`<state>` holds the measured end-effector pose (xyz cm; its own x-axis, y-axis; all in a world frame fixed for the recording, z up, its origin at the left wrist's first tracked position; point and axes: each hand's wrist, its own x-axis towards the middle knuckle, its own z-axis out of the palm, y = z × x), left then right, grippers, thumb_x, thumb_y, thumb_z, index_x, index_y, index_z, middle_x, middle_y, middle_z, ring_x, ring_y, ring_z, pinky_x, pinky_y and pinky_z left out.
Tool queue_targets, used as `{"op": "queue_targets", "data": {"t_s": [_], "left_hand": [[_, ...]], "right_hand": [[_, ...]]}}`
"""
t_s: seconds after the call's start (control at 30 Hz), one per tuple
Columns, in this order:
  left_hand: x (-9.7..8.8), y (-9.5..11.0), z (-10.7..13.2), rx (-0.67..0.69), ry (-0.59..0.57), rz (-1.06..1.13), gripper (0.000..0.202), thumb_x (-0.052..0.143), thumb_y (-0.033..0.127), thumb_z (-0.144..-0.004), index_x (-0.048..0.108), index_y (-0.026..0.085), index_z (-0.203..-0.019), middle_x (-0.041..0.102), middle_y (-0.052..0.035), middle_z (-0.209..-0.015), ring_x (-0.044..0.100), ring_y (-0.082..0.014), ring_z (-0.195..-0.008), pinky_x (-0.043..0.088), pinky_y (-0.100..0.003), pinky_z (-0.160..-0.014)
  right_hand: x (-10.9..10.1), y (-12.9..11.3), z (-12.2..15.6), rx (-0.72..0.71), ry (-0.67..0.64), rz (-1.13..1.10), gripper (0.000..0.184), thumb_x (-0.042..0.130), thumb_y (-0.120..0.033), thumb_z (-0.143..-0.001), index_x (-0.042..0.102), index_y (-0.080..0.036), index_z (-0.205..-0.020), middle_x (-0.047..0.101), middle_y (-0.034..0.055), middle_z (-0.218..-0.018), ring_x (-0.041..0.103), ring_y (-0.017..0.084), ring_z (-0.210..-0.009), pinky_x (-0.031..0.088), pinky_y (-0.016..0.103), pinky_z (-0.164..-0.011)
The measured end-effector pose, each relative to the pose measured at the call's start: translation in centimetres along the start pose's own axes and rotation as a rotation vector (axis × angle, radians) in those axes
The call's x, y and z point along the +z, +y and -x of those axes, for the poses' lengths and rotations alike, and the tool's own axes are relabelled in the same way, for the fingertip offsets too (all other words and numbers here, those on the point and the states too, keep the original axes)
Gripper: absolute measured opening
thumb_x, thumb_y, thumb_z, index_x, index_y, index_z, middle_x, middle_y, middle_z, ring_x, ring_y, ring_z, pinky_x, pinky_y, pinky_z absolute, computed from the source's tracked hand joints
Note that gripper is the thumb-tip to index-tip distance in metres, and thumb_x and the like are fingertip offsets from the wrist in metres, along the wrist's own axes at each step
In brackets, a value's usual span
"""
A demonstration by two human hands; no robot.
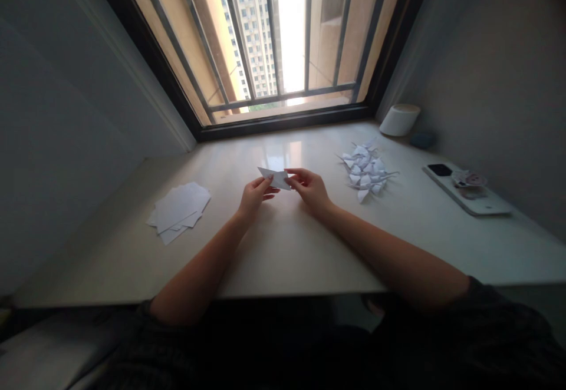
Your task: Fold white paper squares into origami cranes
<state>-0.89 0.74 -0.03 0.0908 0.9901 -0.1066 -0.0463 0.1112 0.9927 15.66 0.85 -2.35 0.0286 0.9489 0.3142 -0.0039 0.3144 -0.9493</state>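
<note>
Between my two hands, above the middle of the white tabletop (283, 248), is a small folded piece of white paper (277, 178) with a pointed corner to the upper left. My left hand (254, 197) pinches its lower left side, thumb on top and fingers beneath. On the right side, my right hand (312, 188) grips the paper's edge between thumb and fingertips. The exact folds are too small to make out. A loose stack of white paper sheets (179, 208) lies to the left. A pile of small folded white paper pieces (365, 172) with thin pointed ends lies to the right.
A white phone (471, 192) with a round attachment on its back lies at the far right. Behind it, a white cup-like object (400, 120) stands by the wall beside a small dark rounded item (423, 139). A barred window (283, 120) rises behind the table.
</note>
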Motion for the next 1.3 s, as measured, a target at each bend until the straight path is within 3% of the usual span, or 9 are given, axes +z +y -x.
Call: {"op": "queue_targets", "data": {"t_s": [0.13,0.3,0.4,0.63,0.87,1.1,1.3], "left_hand": [[0.0,0.0,0.1,0.009,0.001,0.002,0.045,0.072,0.055,-0.067,0.070,0.016,-0.090,0.071,-0.0070,-0.083,0.066,-0.0189,-0.077,0.045,-0.029,-0.070],[0.1,0.1,0.1,-0.030,-0.014,0.029,0.045,0.074,0.053,-0.065,0.070,0.015,-0.089,0.071,-0.0084,-0.083,0.067,-0.0203,-0.080,0.045,-0.029,-0.071],[0.2,0.1,0.1,-0.053,-0.026,0.053,0.046,0.074,0.053,-0.065,0.070,0.013,-0.087,0.071,-0.0097,-0.083,0.068,-0.0220,-0.082,0.045,-0.030,-0.072],[0.1,0.0,0.0,-0.037,-0.016,0.066,0.046,0.073,0.056,-0.065,0.070,0.014,-0.084,0.072,-0.0102,-0.081,0.068,-0.0226,-0.081,0.046,-0.031,-0.073],[0.1,0.0,-0.1,-0.033,0.021,0.085,0.041,0.075,0.052,-0.064,0.072,0.014,-0.079,0.070,-0.0065,-0.077,0.063,-0.0153,-0.069,0.048,-0.028,-0.068],[0.1,-0.1,-0.1,-0.012,0.043,0.060,0.042,0.075,0.053,-0.063,0.073,0.013,-0.076,0.070,-0.0071,-0.075,0.062,-0.0155,-0.068,0.047,-0.027,-0.066],[-0.1,0.1,-0.1,-0.012,0.091,0.071,0.042,0.072,0.054,-0.066,0.072,0.013,-0.079,0.072,-0.0095,-0.077,0.067,-0.0202,-0.075,0.048,-0.030,-0.073]], "right_hand": [[0.1,0.6,-0.3,0.062,-0.018,-0.099,0.038,0.070,-0.044,-0.070,0.067,-0.021,-0.100,0.065,-0.0005,-0.068,0.058,0.014,-0.061,0.046,0.029,-0.060],[0.0,0.2,0.2,-0.079,0.066,0.072,0.030,0.065,-0.040,-0.077,0.057,-0.025,-0.101,0.066,-0.0011,-0.080,0.060,0.014,-0.067,0.047,0.029,-0.062],[-0.1,-0.4,0.5,-0.158,0.012,0.185,0.016,0.058,-0.038,-0.083,0.062,-0.024,-0.090,0.068,0.0023,-0.087,0.061,0.016,-0.071,0.049,0.030,-0.065],[-0.1,-0.7,0.5,-0.122,-0.047,0.185,0.022,0.065,-0.040,-0.079,0.068,-0.024,-0.094,0.069,0.0024,-0.085,0.060,0.015,-0.069,0.048,0.029,-0.062],[-0.1,-0.6,0.5,-0.152,-0.083,0.189,0.027,0.073,-0.039,-0.073,0.068,-0.025,-0.095,0.068,0.0011,-0.084,0.057,0.013,-0.064,0.048,0.028,-0.059],[-0.3,-0.5,0.7,-0.270,-0.125,0.314,0.026,0.069,-0.039,-0.078,0.069,-0.025,-0.100,0.067,0.0035,-0.091,0.057,0.014,-0.067,0.050,0.029,-0.062],[-0.6,-0.7,0.8,-0.495,-0.111,0.606,0.019,0.063,-0.035,-0.085,0.073,-0.033,-0.102,0.067,0.0051,-0.102,0.058,0.019,-0.082,0.049,0.035,-0.075]]}}
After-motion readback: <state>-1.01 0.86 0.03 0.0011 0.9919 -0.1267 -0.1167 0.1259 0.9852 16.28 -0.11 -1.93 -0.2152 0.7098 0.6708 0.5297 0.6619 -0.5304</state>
